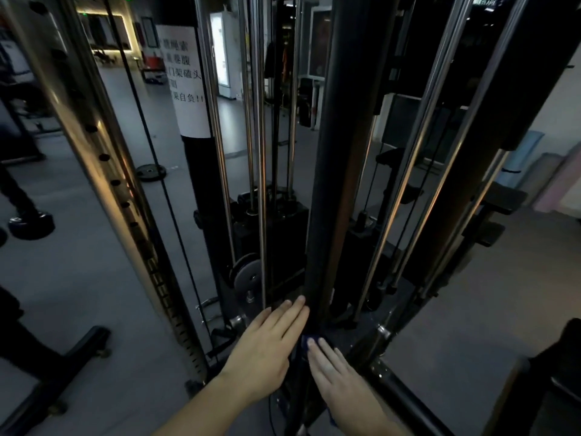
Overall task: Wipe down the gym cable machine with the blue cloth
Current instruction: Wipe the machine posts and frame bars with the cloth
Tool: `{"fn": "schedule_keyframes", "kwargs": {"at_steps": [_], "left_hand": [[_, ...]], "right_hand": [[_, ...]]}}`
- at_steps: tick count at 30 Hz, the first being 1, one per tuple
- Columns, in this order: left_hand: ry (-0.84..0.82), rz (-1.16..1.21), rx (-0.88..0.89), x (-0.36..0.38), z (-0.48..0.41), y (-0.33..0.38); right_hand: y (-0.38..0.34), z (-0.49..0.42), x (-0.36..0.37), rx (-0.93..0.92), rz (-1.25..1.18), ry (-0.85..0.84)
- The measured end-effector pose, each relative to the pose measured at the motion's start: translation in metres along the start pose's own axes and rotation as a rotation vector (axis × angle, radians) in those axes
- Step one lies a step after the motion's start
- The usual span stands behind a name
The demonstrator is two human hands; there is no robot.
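Lower centre: right grip point(333, 369) flat, pressing blue cloth point(305, 342) on black post point(333, 184); left grip point(270, 344) flat alongside; wiping apparently underway, remainder unclear.

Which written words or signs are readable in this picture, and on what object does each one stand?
"门架磕头": white paper notice wrapped round the black post.
"果自负!!": same notice, lowest line, start cut off.
Other lines of the notice: too blurred.
White lettering at top right: too blurred.
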State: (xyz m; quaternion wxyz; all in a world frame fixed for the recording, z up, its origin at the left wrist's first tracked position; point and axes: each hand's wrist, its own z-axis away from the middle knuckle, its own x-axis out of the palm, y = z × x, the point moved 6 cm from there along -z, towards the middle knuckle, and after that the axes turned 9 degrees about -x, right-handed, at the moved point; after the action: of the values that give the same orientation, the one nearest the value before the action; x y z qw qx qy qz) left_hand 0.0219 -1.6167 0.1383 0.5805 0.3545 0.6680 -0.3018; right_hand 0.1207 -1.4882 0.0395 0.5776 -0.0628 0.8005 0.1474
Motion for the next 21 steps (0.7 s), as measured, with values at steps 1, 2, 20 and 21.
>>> {"fn": "schedule_keyframes", "kwargs": {"at_steps": [1, 2, 20, 21], "left_hand": [[0.009, 0.004, 0.015, 0.0, 0.002, 0.001], [0.011, 0.009, 0.033, 0.001, 0.004, 0.001], [-0.091, -0.25, 0.243, 0.085, 0.012, -0.018], [-0.091, -0.261, 0.239, 0.085, 0.011, -0.02]], "right_hand": [[-0.006, -0.003, 0.007, 0.016, -0.013, -0.034], [-0.011, -0.006, 0.013, 0.042, -0.021, -0.066], [-0.031, 0.0, 0.117, 0.334, 0.009, -0.282], [-0.033, 0.006, 0.121, 0.363, -0.017, -0.324]]}}
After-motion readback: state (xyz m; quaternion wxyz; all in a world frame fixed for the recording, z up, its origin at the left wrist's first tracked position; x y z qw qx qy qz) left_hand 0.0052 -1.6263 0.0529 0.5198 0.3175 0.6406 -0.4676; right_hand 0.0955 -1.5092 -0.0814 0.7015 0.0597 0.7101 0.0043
